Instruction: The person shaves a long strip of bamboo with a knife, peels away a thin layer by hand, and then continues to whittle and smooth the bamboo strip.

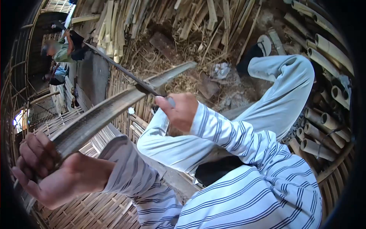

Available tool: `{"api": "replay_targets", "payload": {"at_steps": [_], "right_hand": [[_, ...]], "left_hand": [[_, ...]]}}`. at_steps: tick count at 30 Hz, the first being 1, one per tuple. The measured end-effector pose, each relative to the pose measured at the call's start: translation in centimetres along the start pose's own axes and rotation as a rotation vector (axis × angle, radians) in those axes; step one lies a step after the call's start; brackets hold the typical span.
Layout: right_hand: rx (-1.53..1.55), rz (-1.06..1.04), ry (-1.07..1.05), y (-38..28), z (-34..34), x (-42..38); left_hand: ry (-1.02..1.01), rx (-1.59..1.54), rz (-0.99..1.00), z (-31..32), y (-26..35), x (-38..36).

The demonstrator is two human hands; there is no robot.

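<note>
My left hand (63,168) is wrapped around the near end of a long split bamboo piece (103,114), hollow side showing. This bamboo slants up to the right across the middle of the view. In my right hand (181,110) is the handle of a long knife (122,69), its thumb lying along the grip. The dark blade points to the upper left and crosses over the bamboo, close to or touching its edge. My fingers hide most of the handle and the held end of the bamboo.
Split bamboo strips (152,15) are piled at the top, with shavings (187,49) on the ground below. Cut bamboo tubes (320,149) stack at the right. Another person (63,49) is at the upper left. A woven bamboo surface (95,210) lies beneath my left arm.
</note>
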State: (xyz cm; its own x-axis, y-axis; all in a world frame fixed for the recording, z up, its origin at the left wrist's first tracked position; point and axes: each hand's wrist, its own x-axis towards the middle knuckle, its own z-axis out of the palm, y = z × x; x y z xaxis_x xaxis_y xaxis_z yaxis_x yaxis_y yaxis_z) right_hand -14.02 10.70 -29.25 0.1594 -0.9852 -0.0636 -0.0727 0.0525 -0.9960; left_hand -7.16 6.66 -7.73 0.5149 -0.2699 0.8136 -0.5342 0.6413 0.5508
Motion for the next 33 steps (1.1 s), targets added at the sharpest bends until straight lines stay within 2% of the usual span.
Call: {"api": "replay_targets", "payload": {"at_steps": [1,3,6,8,10,11,13,14,15,17,18,19,21,24,27,29,30,31,32,33], "right_hand": [[-0.036,0.107,-0.111,0.0,-0.5,-0.4],[-0.184,-0.240,-0.039,-0.3,0.2,-0.2],[-0.012,-0.019,-0.180,-3.7,-1.6,-1.3],[-0.156,-0.142,-0.069,-1.3,-0.4,-1.9],[-0.089,0.070,-0.063,1.1,0.0,-1.4],[-0.092,-0.026,-0.052,0.5,-0.5,-1.2],[-0.079,-0.182,-0.033,-1.4,-1.0,-1.5],[0.020,-0.031,-0.119,-2.3,-1.2,-1.7],[0.011,0.000,-0.134,-2.9,-1.8,-1.6],[0.008,0.078,-0.180,-3.7,-2.1,-2.3],[-0.134,-0.276,0.033,-1.0,-0.9,-2.3],[-0.042,-0.087,0.049,3.0,0.5,-1.6],[-0.059,0.132,-0.172,0.0,-1.7,-1.5],[0.019,-0.023,-0.095,-3.0,-1.5,-2.4],[0.021,0.061,-0.126,-2.8,-1.8,-2.7],[-0.073,0.122,0.009,2.9,-0.6,-2.3],[-0.139,0.126,-0.038,7.1,0.4,-2.1],[-0.067,0.161,-0.068,4.3,-1.3,-2.2],[-0.013,0.034,-0.016,3.4,-1.2,-2.3],[0.040,-0.074,0.014,2.1,-0.8,-2.6]], "left_hand": [[-0.017,-0.008,-0.005,-0.5,0.1,0.0],[-0.025,-0.030,-0.024,-0.7,0.2,-0.2],[0.002,-0.045,-0.035,0.1,0.0,-0.7],[-0.004,0.014,-0.039,0.4,0.8,-1.2],[-0.001,0.005,-0.038,0.2,0.9,-0.8],[0.002,-0.001,-0.041,0.0,0.9,-0.8],[-0.424,-0.295,-0.124,-3.5,-0.4,2.2],[-0.429,-0.304,-0.129,-3.3,-0.5,2.0],[-0.434,-0.312,-0.133,-2.0,-0.1,1.3],[-0.032,-0.029,-0.058,0.9,0.9,-1.2],[-0.069,-0.044,-0.076,0.5,0.8,-0.8],[-0.101,-0.072,-0.086,-0.2,0.6,-0.4],[-0.093,-0.090,-0.064,-0.1,0.6,-0.2],[-0.046,0.016,-0.004,0.9,0.9,-1.2],[0.075,0.082,0.018,2.2,0.7,-1.6],[-0.095,-0.034,-0.066,0.1,0.9,-0.4],[-0.164,-0.101,-0.083,-0.9,0.8,0.1],[-0.250,-0.163,-0.106,-1.2,0.6,0.3],[-0.113,-0.029,-0.027,-0.2,0.7,-0.7],[-0.067,-0.008,-0.017,0.6,0.6,-1.2]]}}
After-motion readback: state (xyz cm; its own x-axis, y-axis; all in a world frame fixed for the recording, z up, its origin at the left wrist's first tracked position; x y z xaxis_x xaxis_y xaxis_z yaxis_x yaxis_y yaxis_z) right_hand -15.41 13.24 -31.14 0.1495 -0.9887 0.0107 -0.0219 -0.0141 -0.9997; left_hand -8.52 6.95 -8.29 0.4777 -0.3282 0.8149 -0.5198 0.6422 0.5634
